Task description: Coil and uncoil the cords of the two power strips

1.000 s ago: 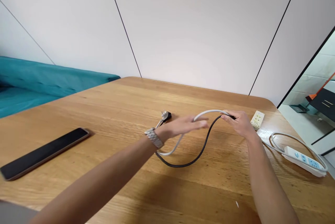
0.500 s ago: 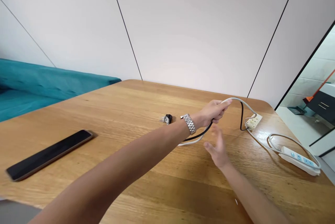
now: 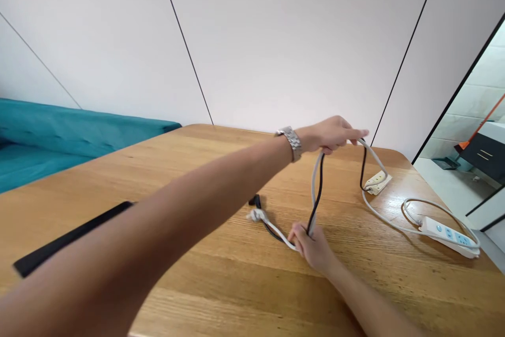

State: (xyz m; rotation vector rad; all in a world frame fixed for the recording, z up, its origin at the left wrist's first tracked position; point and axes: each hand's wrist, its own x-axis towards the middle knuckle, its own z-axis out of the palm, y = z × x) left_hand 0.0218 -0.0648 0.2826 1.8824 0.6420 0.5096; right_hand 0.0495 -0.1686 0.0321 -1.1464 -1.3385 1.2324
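Observation:
My left hand [image 3: 335,133], with a metal-band watch [image 3: 291,142] on its wrist, is raised above the table and closed around a white power cord [image 3: 314,179] and a black power cord [image 3: 321,182]. Lower down, close to the tabletop, my right hand [image 3: 313,245] grips the same two cords, which run upright between the hands. From my right hand the ends lead left to a white plug [image 3: 257,215] and a black plug [image 3: 254,201] on the table. Beyond my left hand the cords drop to a small cream power strip [image 3: 377,183] and a larger white power strip [image 3: 450,237].
A flat black object [image 3: 71,237] lies on the wooden table [image 3: 221,284] at left, partly behind my left forearm. A teal sofa [image 3: 79,129] stands past the left edge, and a white wall [image 3: 284,42] rises behind. An open doorway with a dark cabinet [image 3: 485,153] is at right.
My left hand has risen with the cords and moved slightly right. My right hand, open before, has closed on the cords lower down. The plugs have shifted a little.

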